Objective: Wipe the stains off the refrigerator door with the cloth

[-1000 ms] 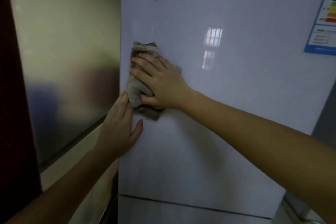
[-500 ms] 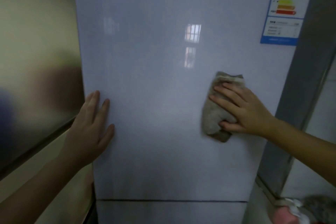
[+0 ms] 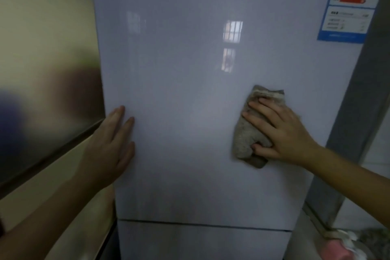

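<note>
The glossy white refrigerator door [image 3: 190, 82] fills the middle of the view and mirrors a window. My right hand [image 3: 280, 131] presses a folded grey-beige cloth [image 3: 244, 137] flat against the door's right half, fingers spread over it and thumb tucked under its lower edge. My left hand [image 3: 109, 150] lies flat and empty on the door's left edge, fingers apart and pointing up. No distinct stain shows on the blurred door surface.
A blue energy label [image 3: 348, 4] is stuck at the door's upper right. A seam [image 3: 200, 224] splits the upper door from a lower one. A shiny metal panel [image 3: 46, 69] stands left. A grey frame [image 3: 358, 112] stands right, pink and grey items [image 3: 346, 245] at its foot.
My right hand slid the cloth from the door's left edge across to its right half a second ago and has since held about still there. My left hand stays on the left edge.
</note>
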The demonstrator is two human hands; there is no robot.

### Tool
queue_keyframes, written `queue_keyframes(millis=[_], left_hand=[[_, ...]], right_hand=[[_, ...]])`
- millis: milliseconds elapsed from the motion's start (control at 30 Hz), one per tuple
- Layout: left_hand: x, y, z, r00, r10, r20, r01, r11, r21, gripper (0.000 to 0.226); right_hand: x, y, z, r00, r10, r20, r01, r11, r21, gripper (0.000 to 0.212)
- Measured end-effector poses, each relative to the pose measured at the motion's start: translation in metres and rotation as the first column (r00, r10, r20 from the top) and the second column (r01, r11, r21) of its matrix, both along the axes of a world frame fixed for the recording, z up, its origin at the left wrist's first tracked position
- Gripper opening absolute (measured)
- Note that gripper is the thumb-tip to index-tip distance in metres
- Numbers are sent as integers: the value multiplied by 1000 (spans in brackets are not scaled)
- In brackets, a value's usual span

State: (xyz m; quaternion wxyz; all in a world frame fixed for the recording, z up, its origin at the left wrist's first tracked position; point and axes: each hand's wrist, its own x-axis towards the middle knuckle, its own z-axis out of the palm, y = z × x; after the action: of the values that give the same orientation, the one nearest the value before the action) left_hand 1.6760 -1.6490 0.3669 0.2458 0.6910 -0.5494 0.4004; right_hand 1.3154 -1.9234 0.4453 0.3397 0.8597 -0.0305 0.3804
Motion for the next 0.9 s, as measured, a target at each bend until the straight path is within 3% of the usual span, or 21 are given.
queue_keyframes(millis=[300, 433, 633, 900], left_hand=[[11, 8, -32, 1000, 26, -4, -26, 1000, -5, 63], [10, 7, -29, 1000, -20, 7, 20, 999, -34, 64], [8, 4, -36, 1000, 8, -15, -8, 1000, -28, 67], [-6, 5, -27, 999, 23, 25, -22, 999, -27, 61]], right_hand=[[203, 113, 17, 979, 131, -156, -143, 987, -71, 74], [242, 131, 11, 973, 135, -188, -158, 981, -115, 75], [188, 95, 1, 975, 124, -185, -143, 985, -98, 77], [24, 9, -45, 983, 55, -173, -72, 993, -92, 76]])
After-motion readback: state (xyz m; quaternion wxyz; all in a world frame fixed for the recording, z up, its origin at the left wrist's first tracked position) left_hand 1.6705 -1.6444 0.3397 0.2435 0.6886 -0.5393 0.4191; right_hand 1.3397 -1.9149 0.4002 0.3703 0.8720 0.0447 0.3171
